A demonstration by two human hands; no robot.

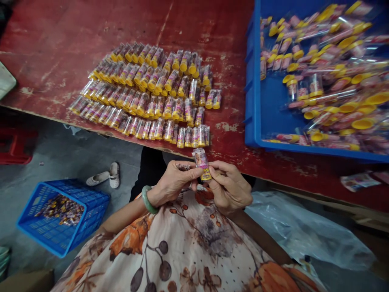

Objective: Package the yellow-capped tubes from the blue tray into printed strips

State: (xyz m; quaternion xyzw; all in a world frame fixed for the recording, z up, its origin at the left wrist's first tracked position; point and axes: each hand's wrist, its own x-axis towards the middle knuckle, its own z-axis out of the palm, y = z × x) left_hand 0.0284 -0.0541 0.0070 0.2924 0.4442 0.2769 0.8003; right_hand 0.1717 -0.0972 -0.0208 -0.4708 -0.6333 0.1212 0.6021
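Just off the table's front edge, a small clear tube (200, 159) with a printed pink label and a yellow base is held between both hands. My left hand (174, 178), with a green bangle at its wrist, is closed on the tube, its thumb pressed on the lower part. A dark printed piece (183, 166), perhaps a label, shows between its fingers. The fingertips of my right hand (231, 186) pinch the tube's right side near the yellow base. Beyond the hands, many similar tubes (142, 101) lie in packed rows on the table.
On the right of the red table (212, 24) sits a blue tray (253, 93) full of larger yellow-ended tubes. A blue basket (91, 211) with small tubes stands on the floor at left, near white clogs (114, 175). Clear plastic sheeting (304, 227) lies below right.
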